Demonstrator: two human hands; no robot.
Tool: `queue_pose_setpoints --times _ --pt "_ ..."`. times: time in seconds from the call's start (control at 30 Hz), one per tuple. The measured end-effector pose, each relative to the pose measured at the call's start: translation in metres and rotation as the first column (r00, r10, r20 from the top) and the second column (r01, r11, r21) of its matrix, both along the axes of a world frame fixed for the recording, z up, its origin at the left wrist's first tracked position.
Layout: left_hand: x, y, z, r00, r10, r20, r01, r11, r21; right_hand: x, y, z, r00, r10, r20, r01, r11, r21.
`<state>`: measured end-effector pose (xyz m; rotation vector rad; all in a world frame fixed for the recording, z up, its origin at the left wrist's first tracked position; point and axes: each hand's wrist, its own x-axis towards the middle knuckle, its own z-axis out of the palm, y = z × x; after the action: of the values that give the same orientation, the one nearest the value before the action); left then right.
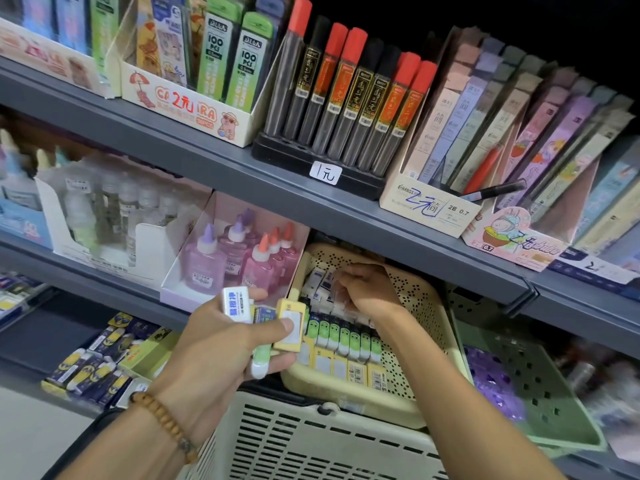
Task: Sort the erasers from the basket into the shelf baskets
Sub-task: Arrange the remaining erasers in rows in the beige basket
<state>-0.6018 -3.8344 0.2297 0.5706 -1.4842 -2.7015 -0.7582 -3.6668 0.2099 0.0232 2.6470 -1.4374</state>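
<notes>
Right, here we are at the shelf, and the left hand (239,337) is working as the holding rack: fingers and thumb are wrapped round a small bundle of erasers, a white one with blue print (237,304) on top, a yellow one with a white label (290,323) under the thumb, and a green-and-white one (260,358) poking out below. Keeping several clamped together like that looks like a way to save trips down to the carry basket (311,441), whose slotted cream plastic wall sits just below both wrists.

Meanwhile the right hand (363,292) is deep in the cream shelf basket (415,296), fingers curled down among the white erasers at the back. It seems to be pinching or seating one there, but the fingertips are blurred and I cannot tell if anything is actually gripped.

That basket is perforated plastic, dotted with tiny holes, and its stock stands in neat rows by kind: white blocks at the back, a green-and-white row (343,336) in the middle, yellow blocks (349,370) at the front. So each held piece has an obvious home.

They are small rectangular blocks in paper sleeves. To the right sits a pale green basket (540,386) with bigger square holes.
</notes>
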Motion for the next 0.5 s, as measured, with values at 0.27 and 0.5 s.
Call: queue_pose_setpoints --times 0.27,0.5 --pt "-0.002 0.002 -0.005 0.999 -0.032 -0.017 0.032 0.999 0.011 0.074 -0.004 0.032 0.849 0.528 0.016 -0.505 0.819 -0.273" --pt "-0.001 0.000 -0.005 0.997 -0.069 -0.020 0.071 0.972 0.224 0.057 0.025 0.020 0.968 0.212 0.136 -0.154 0.925 -0.347"
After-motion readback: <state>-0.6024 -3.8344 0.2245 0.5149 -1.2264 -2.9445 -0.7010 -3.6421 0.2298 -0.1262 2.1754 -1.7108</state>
